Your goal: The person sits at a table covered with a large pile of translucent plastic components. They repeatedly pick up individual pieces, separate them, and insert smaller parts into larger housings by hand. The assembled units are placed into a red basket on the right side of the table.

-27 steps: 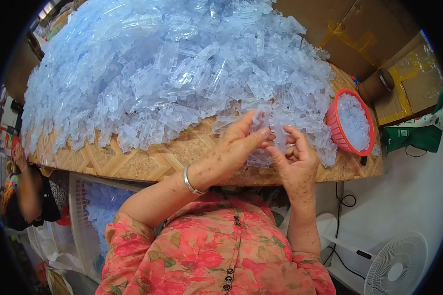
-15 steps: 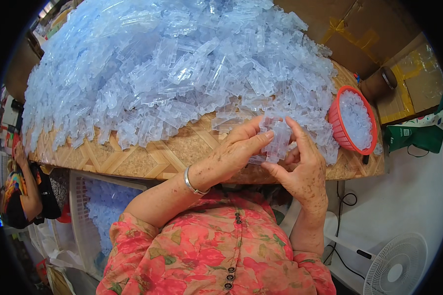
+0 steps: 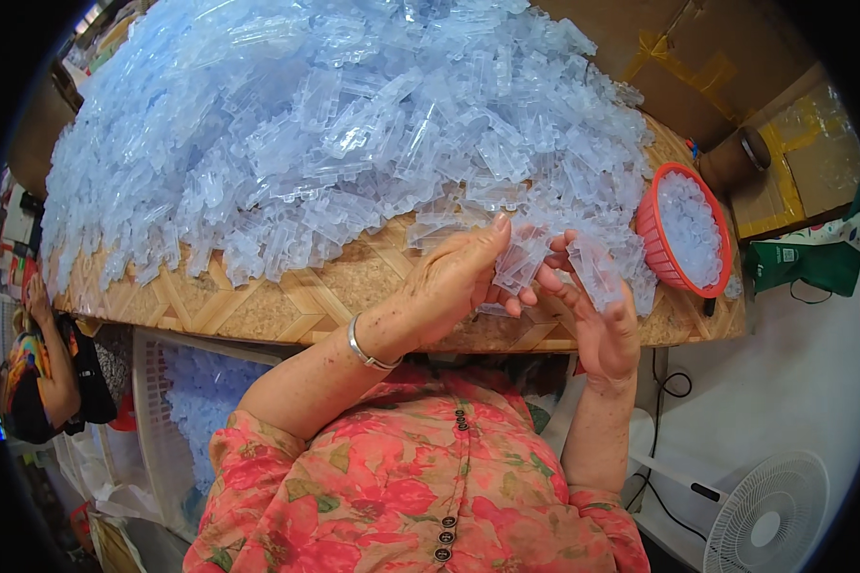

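Clear plastic pieces are in both hands, just above the table's near edge. My left hand (image 3: 454,282), with a silver bangle at its wrist, holds one clear plastic piece (image 3: 519,265) between thumb and fingers. A second clear plastic piece (image 3: 596,271) rests in my right hand (image 3: 604,325), its palm turned up and fingers curled around it. The two pieces are apart. Beyond the hands rises a large heap of similar bluish clear plastic pieces (image 3: 354,143), and a few lie loose just under my fingers.
A red plastic basket (image 3: 652,234) filled with small clear bits stands at the table's right end. The patterned tabletop (image 3: 287,310) shows in front of the heap. A white crate (image 3: 153,401) sits below left, a white fan (image 3: 769,520) at lower right. Another person's arm (image 3: 59,368) shows far left.
The plastic held between both hands is now in two separate parts, one in each hand. My right hand has turned palm up and moved slightly right.
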{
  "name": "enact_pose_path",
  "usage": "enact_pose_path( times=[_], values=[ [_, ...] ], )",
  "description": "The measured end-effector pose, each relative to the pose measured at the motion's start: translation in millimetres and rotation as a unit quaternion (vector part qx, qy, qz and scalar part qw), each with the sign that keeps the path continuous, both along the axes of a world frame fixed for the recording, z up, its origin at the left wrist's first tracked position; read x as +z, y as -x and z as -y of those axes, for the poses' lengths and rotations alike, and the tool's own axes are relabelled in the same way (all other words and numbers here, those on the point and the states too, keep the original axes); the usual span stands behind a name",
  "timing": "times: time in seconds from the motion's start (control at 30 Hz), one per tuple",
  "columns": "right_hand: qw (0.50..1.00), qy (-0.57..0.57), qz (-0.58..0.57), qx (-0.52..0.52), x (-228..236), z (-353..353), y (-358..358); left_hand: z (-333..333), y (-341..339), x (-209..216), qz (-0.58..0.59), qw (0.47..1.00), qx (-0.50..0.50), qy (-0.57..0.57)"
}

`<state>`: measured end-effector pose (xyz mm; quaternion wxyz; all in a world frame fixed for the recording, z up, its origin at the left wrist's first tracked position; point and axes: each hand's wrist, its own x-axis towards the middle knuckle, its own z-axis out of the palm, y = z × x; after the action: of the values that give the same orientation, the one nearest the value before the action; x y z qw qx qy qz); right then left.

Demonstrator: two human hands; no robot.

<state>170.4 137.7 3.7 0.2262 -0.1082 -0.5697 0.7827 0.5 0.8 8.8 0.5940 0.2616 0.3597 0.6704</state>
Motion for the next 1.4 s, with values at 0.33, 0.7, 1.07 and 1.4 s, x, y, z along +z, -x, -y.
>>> enact_pose_path(
  times=[0.33,0.7,1.07,1.4],
  values=[
    [0.990,0.126,-0.049,0.034,-11.8,-0.1,-1.8,-3.2,-5.4,8.7,-0.028,1.000,-0.007,-0.003],
    [0.995,0.093,-0.027,-0.006,-12.1,6.3,-1.1,-5.3,-6.9,4.5,-0.041,0.999,0.005,0.007],
    [0.995,0.092,-0.030,0.033,-12.7,0.9,-1.2,-1.3,2.2,6.6,-0.089,0.995,0.020,0.029],
    [0.990,0.065,0.118,0.049,1.1,-5.8,12.1,-0.6,32.3,11.5,-0.137,0.987,0.073,0.050]
  ],
)
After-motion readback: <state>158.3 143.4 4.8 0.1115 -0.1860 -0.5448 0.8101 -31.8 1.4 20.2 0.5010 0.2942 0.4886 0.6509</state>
